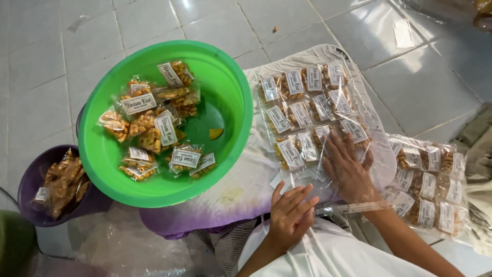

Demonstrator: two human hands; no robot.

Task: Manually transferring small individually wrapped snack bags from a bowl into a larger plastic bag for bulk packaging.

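The right hand is lying flat, right of centre in the frame, reaching inside a big clear bag of small snack packets. Its fingers are stretched out and close together, pressing on the lowest row of packets; they are clamping nothing. The left hand is resting at the bag's open mouth in the lower middle, fingers straight and slightly apart, laid on the plastic edge without gripping anything I can make out. The bag is lying on a white-and-purple cloth over the person's lap. Touching the cloth on its left, a green basin is holding about ten loose packets. At the lower left edge, a purple tub is holding more snacks. At the right edge, a second filled bag is lying on the tiled floor.
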